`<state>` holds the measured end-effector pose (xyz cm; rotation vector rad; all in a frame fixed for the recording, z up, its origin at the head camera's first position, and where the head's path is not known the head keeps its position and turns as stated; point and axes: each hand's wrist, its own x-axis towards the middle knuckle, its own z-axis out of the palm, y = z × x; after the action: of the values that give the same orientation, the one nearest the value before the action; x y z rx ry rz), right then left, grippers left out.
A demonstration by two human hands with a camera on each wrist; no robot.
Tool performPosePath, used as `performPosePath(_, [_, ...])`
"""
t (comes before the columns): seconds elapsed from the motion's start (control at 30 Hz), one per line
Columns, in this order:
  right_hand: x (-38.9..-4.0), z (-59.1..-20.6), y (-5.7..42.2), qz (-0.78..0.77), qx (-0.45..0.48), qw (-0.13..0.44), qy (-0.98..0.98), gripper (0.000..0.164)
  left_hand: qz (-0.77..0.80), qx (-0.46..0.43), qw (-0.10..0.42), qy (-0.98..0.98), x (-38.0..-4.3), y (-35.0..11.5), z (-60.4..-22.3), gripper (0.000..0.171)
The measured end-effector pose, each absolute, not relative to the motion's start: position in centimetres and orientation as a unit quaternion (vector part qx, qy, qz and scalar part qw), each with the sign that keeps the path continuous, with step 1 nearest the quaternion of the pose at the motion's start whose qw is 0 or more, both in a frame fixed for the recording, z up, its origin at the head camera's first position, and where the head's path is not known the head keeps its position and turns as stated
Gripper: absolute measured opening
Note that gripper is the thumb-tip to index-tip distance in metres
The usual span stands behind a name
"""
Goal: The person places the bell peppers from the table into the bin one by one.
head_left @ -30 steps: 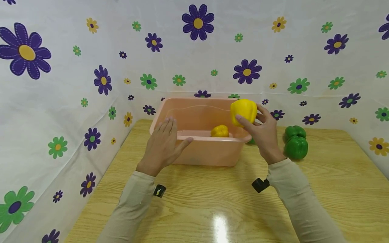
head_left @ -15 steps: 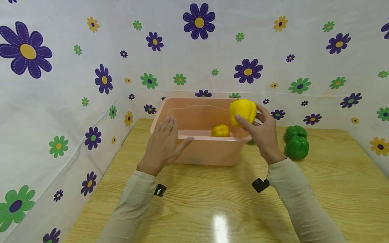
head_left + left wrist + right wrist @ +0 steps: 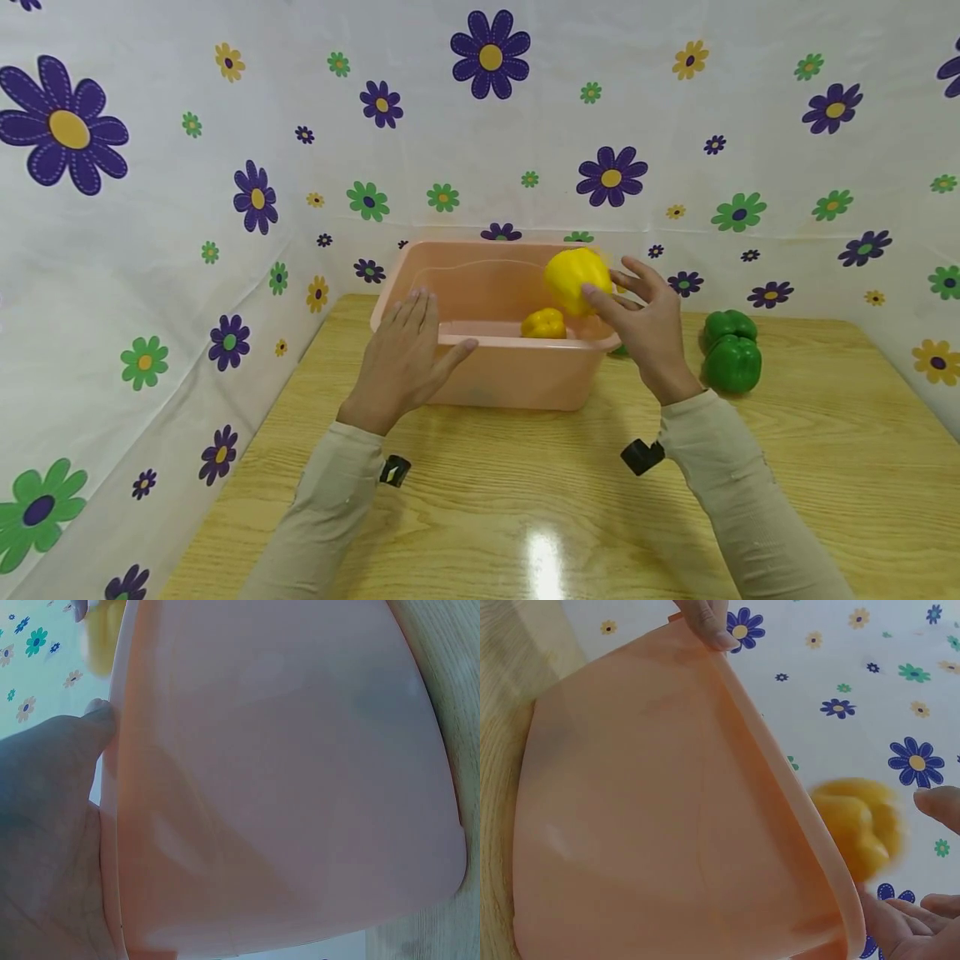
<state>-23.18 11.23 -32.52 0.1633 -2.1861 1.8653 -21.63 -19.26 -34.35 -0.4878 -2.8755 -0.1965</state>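
Yellow pepper [image 3: 572, 277] hangs above wood-grain table [image 3: 487, 492], flowered cloth [image 3: 465, 133] behind

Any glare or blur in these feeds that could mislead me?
Head view: bright white glare on the table at the bottom edge; right wrist view: the yellow pepper is smeared; left wrist view: the left hand looks dim and bluish.

Free room inside tub [image 3: 517, 375], lower yellow pepper [image 3: 544, 324] in the way
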Motion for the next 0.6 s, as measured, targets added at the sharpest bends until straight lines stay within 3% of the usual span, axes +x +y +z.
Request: performPosePath(0.6, [-23.04, -31.98, 11.79, 0.658, 0.062, 0.155, -0.734, 0.076, -0.064, -0.166, 0.107, -0.978, -21.73, -19.36, -34.44, 0.093])
